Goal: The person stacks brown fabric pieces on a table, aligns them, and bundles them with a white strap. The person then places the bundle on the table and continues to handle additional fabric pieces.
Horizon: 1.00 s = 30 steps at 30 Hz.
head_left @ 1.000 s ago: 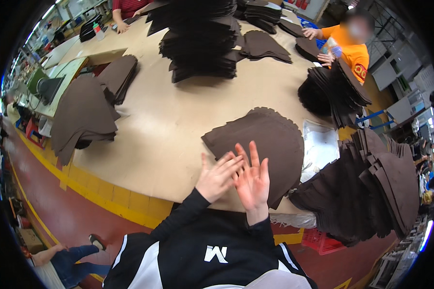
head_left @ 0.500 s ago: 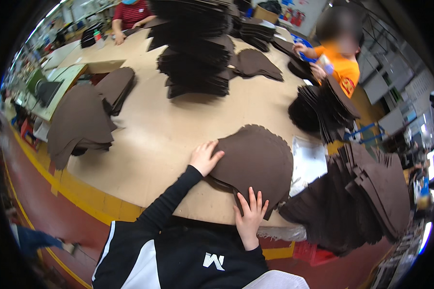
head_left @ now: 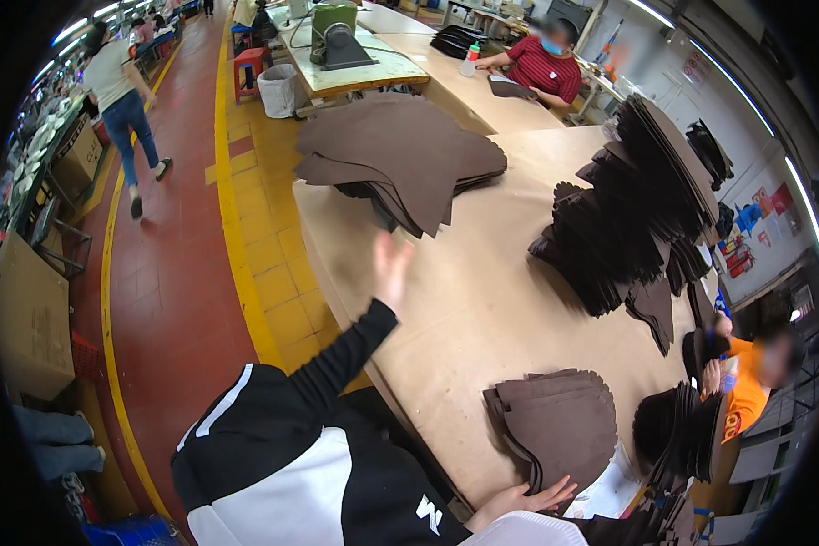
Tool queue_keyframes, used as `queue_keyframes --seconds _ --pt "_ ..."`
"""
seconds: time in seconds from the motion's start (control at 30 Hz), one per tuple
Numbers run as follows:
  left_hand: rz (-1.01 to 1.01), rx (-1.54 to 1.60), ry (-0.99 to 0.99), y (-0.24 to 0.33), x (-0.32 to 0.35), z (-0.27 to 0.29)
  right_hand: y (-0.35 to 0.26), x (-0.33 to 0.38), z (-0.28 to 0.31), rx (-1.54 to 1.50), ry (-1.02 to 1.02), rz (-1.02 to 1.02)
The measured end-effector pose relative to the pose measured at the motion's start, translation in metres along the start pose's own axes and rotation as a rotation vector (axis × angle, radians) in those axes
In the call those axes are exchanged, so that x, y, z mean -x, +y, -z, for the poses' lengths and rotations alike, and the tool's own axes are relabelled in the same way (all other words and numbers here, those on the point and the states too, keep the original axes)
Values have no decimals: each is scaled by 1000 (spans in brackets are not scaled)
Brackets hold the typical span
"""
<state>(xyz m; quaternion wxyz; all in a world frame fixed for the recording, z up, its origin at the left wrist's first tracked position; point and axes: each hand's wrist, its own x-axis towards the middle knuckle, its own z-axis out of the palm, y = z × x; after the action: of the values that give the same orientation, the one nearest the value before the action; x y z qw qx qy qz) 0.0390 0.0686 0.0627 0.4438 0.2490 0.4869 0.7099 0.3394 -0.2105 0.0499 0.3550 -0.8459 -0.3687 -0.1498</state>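
My left hand (head_left: 391,268) is stretched out over the table's left edge, blurred by motion, fingers extended and nothing visible in it. Just beyond its fingertips lies a pile of dark brown, curved cut pieces (head_left: 400,146), their points overhanging one another. My right hand (head_left: 523,500) is low in the picture, fingers stretched out and touching the lower edge of a smaller stack of brown cut pieces (head_left: 560,428). That stack has a scalloped rounded edge, and its layers are slightly fanned. Part of the right palm is hidden by a white shape at the lower edge.
Tall stacks of brown pieces (head_left: 610,218) stand on the beige table (head_left: 446,300). More stacks (head_left: 678,428) are at the right, beside a person in orange (head_left: 746,387). Across the table sits a person in a striped red shirt (head_left: 546,68). A green machine (head_left: 337,36) stands far left.
My view has swung left. My left hand has left the smaller stack and reached toward the pile at the far left. My right hand stays at the smaller stack's edge.
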Motion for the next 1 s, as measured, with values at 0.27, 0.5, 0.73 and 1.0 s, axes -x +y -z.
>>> queue_keyframes --seconds 0.27,0.5,0.73,1.0 --pt "-155 332 149 56 -150 21 -71 -20 -14 -460 28 405" --pt "-513 236 208 71 -150 -32 -108 14 -45 -730 -301 532" --pt "-632 10 362 49 -153 -6 -103 31 -46 -523 -625 750" --pt "-364 460 -185 66 -27 2 -138 8 -40 -797 -737 441"
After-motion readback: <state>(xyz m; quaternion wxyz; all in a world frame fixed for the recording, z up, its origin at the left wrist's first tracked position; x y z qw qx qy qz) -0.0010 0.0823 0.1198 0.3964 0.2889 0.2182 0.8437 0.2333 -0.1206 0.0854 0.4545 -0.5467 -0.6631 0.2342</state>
